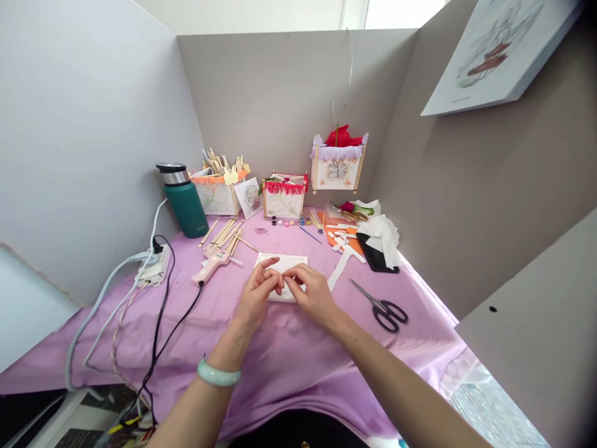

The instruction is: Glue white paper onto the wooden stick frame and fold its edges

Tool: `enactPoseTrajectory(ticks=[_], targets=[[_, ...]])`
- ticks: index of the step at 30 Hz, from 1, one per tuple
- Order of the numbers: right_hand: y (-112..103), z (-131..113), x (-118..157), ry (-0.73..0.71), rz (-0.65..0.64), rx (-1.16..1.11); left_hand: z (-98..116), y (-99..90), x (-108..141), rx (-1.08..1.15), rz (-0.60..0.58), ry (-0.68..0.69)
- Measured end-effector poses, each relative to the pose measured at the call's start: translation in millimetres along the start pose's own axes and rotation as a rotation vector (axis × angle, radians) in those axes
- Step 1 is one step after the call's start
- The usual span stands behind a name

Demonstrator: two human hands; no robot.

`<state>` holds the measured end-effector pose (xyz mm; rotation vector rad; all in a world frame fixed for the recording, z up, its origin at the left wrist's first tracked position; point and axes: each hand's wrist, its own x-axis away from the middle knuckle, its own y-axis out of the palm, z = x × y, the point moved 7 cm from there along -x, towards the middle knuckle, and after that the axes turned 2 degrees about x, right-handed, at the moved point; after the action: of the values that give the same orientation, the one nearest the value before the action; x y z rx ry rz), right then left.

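Observation:
Both hands meet above a white rectangular piece [282, 261] lying on the purple cloth. My left hand [259, 287], with a pale green bangle [218, 374] on its wrist, has its fingers curled and the index finger reaching out; the thumb is bent toward the fingertips. Close against it, my right hand [311, 291] holds thumb and forefinger pinched together. Anything between the fingertips is too small to make out. The white piece is partly covered by both hands.
A pink glue gun [212, 266] and wooden sticks [224, 235] lie left, beside a green bottle [186, 205]. Black scissors [385, 309] lie right. Decorated boxes [283, 202] stand behind. A black tray [377, 255] bears white cloth [385, 236]. Cables [158, 323] hang left.

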<state>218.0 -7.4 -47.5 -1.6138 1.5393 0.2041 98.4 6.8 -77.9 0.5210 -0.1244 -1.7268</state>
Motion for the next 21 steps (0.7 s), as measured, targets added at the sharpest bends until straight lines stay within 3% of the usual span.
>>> enactPoseTrajectory(ticks=[5, 10, 21], targets=[[8, 14, 0, -0.107, -0.022, 0.16, -8, -7.8, -5, -0.171, 0.047, 0.026], [13, 21, 3, -0.132, -0.009, 0.248, -13, -8.9, -10, -0.182, 0.017, 0.018], [14, 14, 4, -0.181, -0.004, 0.356, -19, -10.1, -11, -0.209, 0.001, 0.005]])
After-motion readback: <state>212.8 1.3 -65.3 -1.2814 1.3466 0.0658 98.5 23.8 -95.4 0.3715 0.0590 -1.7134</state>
